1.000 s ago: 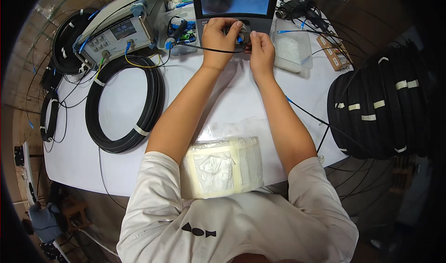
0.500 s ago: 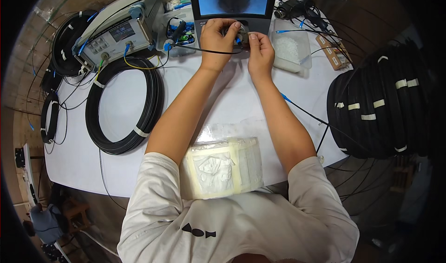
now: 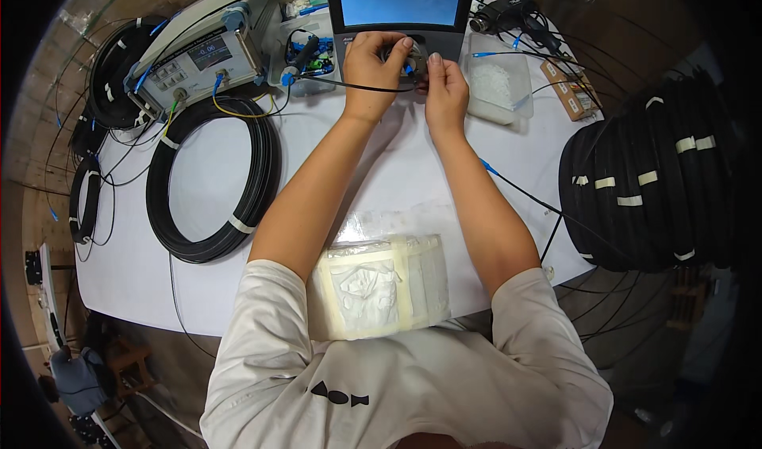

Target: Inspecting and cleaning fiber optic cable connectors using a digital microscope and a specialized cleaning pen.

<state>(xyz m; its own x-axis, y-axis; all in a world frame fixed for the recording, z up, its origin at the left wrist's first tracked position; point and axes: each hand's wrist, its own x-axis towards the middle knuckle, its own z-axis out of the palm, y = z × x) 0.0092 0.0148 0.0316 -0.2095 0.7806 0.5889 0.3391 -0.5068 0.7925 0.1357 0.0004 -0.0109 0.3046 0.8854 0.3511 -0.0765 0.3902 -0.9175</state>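
The thin black cable (image 3: 361,86) with its blue connector tip (image 3: 408,69) sits at twelve o'clock on the table (image 3: 381,171), pinched between both hands just below the blue-screened device (image 3: 401,5), close enough for the end to meet the round port there. The left hand (image 3: 373,64) has its fingers clamped on the cable from the nine o'clock side. The right hand (image 3: 444,88) closes thumb and forefinger on the tip from three o'clock. Both forearms stretch straight forward, wrists nearly touching. At ten o'clock lie a grey test meter (image 3: 198,56) and a black cable coil (image 3: 214,179); stacked coils (image 3: 651,187) sit at three o'clock.
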